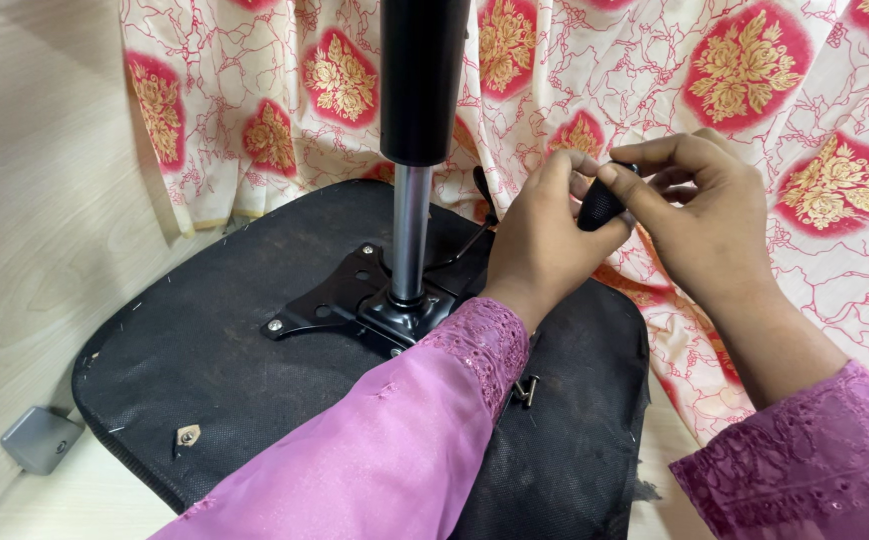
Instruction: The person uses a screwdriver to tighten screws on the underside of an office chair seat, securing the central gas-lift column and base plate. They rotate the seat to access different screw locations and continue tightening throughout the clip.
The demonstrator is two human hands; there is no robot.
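A pale wood-grain floor (pixel 35 200) carries everything here. An upturned office chair seat (pixel 225 380), covered underneath in black fabric, lies flat on it, its rounded edge towards the lower left. Just beside that edge, a small grey block (pixel 40 438) sits on the floor, apart from the seat. Behind and to the right of the seat, a cream cloth (pixel 755 120) printed with red and gold flower medallions spreads across the floor, its folds reaching the seat's far side and running along its right edge.
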